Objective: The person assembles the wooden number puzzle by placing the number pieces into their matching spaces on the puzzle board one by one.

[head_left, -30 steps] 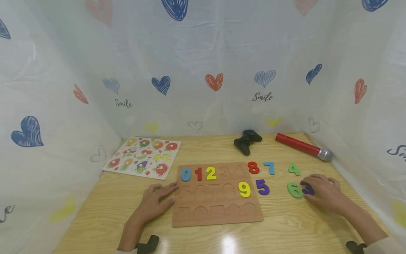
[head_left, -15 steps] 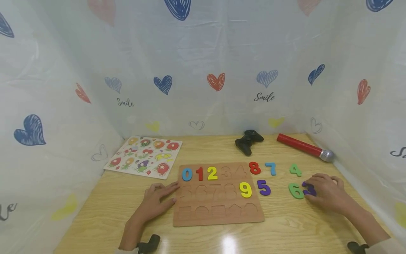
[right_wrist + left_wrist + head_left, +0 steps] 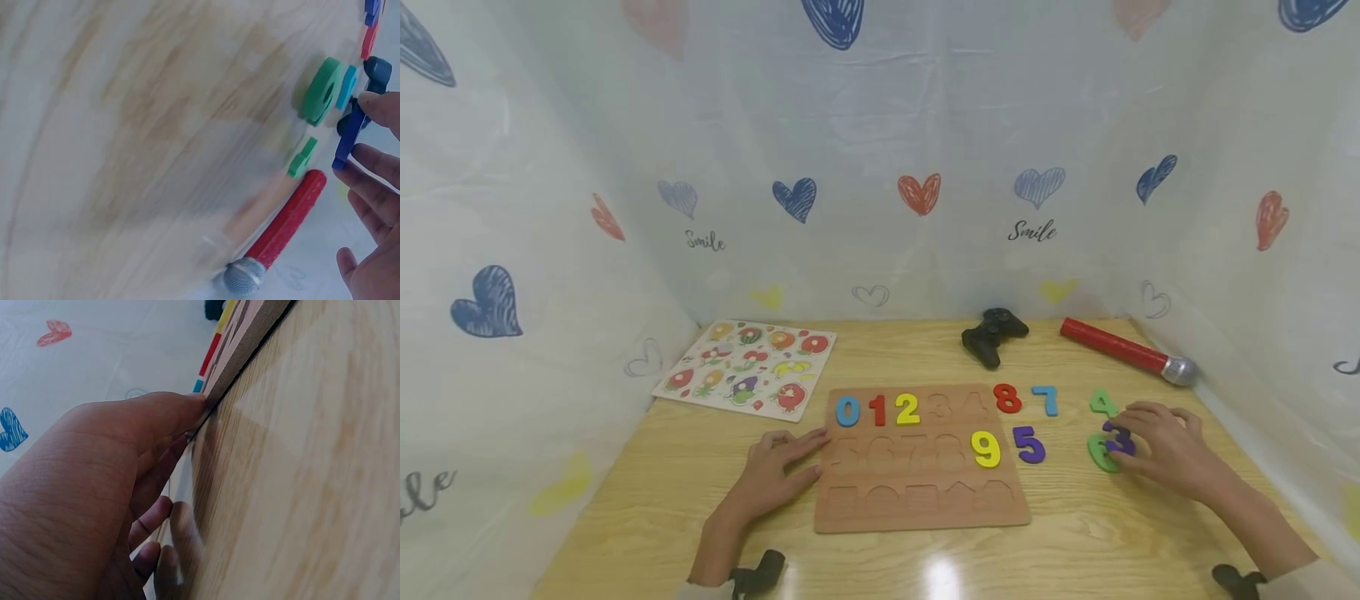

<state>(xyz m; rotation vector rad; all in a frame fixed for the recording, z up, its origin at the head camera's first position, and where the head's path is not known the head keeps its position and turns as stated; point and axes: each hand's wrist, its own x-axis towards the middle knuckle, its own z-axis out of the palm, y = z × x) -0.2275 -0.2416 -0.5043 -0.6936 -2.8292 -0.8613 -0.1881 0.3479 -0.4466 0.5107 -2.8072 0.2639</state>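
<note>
In the head view my right hand pinches a purple number 3 between thumb and fingers. The right wrist view shows that 3 held off the table, near the green 6. My left hand touches the left edge of the wooden number board with its fingers fairly straight. A blue 0, red 1 and yellow 2 sit in the board's top row. A yellow 9 lies in the middle row. Several other recesses show bare wood.
Right of the board lie a red 8, blue 7, purple 5 and green 4. Behind are a black game controller and a red microphone. A fruit puzzle board lies back left.
My right hand has raised the purple 3 and shifted it slightly left, so that it now overlaps the green 6 in the head view. My left hand stays at the board's edge.
</note>
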